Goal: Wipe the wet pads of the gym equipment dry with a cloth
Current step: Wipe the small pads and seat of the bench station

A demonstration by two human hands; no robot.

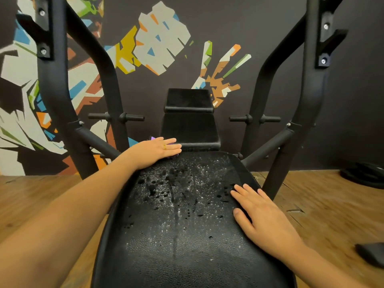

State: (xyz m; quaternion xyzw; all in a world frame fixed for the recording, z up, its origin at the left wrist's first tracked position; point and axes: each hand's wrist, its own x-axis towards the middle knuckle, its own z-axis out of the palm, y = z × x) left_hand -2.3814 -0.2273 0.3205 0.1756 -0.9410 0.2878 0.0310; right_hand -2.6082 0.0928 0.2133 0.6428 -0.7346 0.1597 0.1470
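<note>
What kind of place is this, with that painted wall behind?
Most likely a gym: a padded weight bench, black steel uprights with bar hooks, and what look like weight plates on the wooden floor.

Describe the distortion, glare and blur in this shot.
In the head view, wide-angle distortion bows the rack uprights outward; droplets on the wet pad glint; the wooden floor at right smears with blur, while the left hand and right hand look fairly sharp.

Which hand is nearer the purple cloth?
Left. The left hand lies flat on top of the cloth at the far left corner of the wet pad; the right hand rests flat on its right edge, apart from the cloth.
</note>
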